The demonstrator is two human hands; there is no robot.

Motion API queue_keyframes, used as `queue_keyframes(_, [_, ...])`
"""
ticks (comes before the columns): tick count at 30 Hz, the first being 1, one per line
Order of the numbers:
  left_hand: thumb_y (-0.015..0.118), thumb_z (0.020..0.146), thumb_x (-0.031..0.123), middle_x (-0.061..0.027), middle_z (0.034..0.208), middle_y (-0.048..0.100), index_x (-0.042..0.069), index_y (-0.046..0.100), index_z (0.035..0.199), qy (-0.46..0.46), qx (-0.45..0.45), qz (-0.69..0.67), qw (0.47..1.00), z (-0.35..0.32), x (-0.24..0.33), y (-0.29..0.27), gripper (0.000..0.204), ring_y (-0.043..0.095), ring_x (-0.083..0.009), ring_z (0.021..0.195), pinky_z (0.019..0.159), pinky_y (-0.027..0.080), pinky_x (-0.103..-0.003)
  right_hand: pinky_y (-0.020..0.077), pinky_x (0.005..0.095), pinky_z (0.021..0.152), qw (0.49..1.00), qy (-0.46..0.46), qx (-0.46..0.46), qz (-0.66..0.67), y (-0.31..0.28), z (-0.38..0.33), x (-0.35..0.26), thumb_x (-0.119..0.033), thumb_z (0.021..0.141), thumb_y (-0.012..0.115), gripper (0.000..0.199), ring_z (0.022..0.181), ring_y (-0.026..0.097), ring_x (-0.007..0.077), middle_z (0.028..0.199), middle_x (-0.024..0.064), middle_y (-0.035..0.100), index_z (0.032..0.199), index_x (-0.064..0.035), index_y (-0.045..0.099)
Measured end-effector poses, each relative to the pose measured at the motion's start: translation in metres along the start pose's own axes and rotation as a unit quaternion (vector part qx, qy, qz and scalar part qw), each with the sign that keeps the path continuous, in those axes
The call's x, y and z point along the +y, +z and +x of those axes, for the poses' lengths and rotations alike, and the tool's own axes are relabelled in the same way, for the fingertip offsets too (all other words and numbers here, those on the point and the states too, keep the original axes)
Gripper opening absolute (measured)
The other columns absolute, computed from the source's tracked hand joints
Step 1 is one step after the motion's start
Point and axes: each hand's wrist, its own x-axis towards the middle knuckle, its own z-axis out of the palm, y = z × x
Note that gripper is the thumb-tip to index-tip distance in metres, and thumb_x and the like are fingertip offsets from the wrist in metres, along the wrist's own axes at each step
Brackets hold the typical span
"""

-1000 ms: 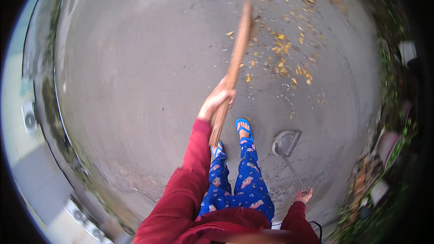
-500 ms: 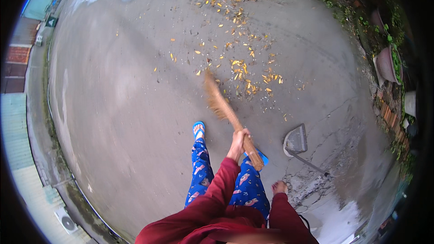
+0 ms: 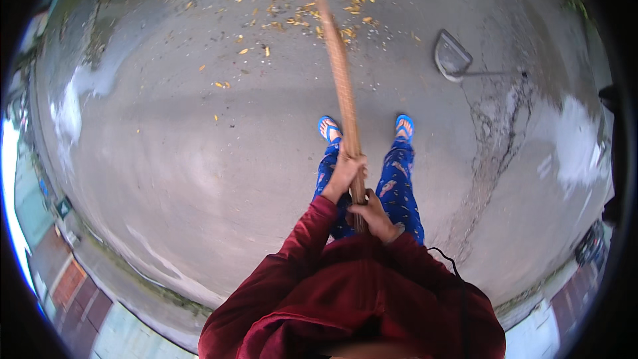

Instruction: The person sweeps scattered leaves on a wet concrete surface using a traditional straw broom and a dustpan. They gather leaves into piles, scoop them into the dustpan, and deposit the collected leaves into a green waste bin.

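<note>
Both of my hands grip a long brown broom (image 3: 339, 73) that runs from my chest up toward the top of the view. My left hand (image 3: 345, 171) is wrapped around the shaft higher up. My right hand (image 3: 374, 216) holds the lower end, close to my body. The far end of the broom reaches a scatter of yellow fallen leaves (image 3: 292, 3) on the grey concrete ground (image 3: 199, 153). My feet in blue sandals (image 3: 328, 127) stand on either side of the shaft.
A grey dustpan (image 3: 453, 58) with a long thin handle lies on the ground to the upper right. A cracked patch of concrete (image 3: 495, 139) runs down the right side. Walls and a paved edge line the lower left rim.
My right hand, which hung free at my side, has joined the left on the broom. The view has swung, so the dustpan and leaves sit higher in the frame.
</note>
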Motion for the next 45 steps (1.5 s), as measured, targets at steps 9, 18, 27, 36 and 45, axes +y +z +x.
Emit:
queue_keyframes(9, [0.068, 0.06, 0.014, -0.0101, 0.069, 0.059, -0.003, 0.053, 0.101, -0.198, -0.215, 0.306, 0.906, 0.004, -0.148, 0.044, 0.047, 0.057, -0.0188, 0.053, 0.05, 0.047, -0.033, 0.0463, 0.0278, 0.047, 0.955, 0.008, 0.162, 0.249, -0.025, -0.035, 0.078, -0.009, 0.078, 0.062, 0.014, 0.054, 0.057, 0.0166, 0.068, 0.0056, 0.057, 0.087, -0.0007, 0.056])
queue_keyframes(18, [0.059, 0.076, 0.015, -0.0059, 0.057, 0.05, 0.004, 0.052, 0.072, -0.149, 0.053, 0.239, 0.958, 0.041, -0.009, -0.131, 0.013, 0.049, -0.0186, 0.044, 0.044, 0.045, -0.033, 0.0495, 0.0351, 0.048, 0.989, -0.137, 0.038, -0.038, 0.101, 0.096, 0.068, -0.012, 0.073, 0.06, 0.017, 0.055, 0.06, 0.0211, 0.066, 0.0103, 0.059, 0.081, 0.0033, 0.057])
queue_keyframes(27, [0.058, 0.078, 0.017, -0.0087, 0.069, 0.055, 0.005, 0.05, 0.086, -0.025, -0.048, 0.192, 0.98, -0.065, -0.083, -0.085, 0.017, 0.058, -0.0245, 0.061, 0.061, 0.051, -0.038, 0.0448, 0.0289, 0.04, 0.964, -0.162, -0.13, 0.166, 0.008, -0.027, 0.164, -0.012, 0.075, 0.065, 0.022, 0.048, 0.055, 0.0145, 0.062, 0.0049, 0.054, 0.089, -0.0017, 0.051])
queue_keyframes(36, [0.058, 0.085, 0.046, -0.0076, 0.12, 0.054, 0.02, 0.03, 0.144, -0.211, -0.435, 0.656, 0.58, -0.213, -0.23, -0.053, 0.07, 0.05, -0.0196, 0.114, 0.084, 0.049, -0.046, 0.0411, 0.0271, 0.041, 0.908, -0.195, 0.183, 0.322, -0.023, -0.174, 0.443, -0.023, 0.08, 0.067, 0.023, 0.043, 0.052, 0.0141, 0.055, 0.0041, 0.054, 0.083, -0.0054, 0.054])
queue_keyframes(45, [0.063, 0.077, 0.03, -0.0194, 0.112, 0.063, 0.009, 0.05, 0.131, 0.047, -0.163, 0.889, 0.426, -0.093, -0.031, -0.178, 0.058, 0.06, -0.0352, 0.102, 0.087, 0.049, -0.042, 0.0417, 0.0312, 0.042, 0.575, -0.317, 0.365, 0.66, -0.015, -0.122, 0.625, -0.016, 0.081, 0.054, 0.011, 0.043, 0.048, 0.0179, 0.053, 0.0029, 0.048, 0.075, -0.0072, 0.053])
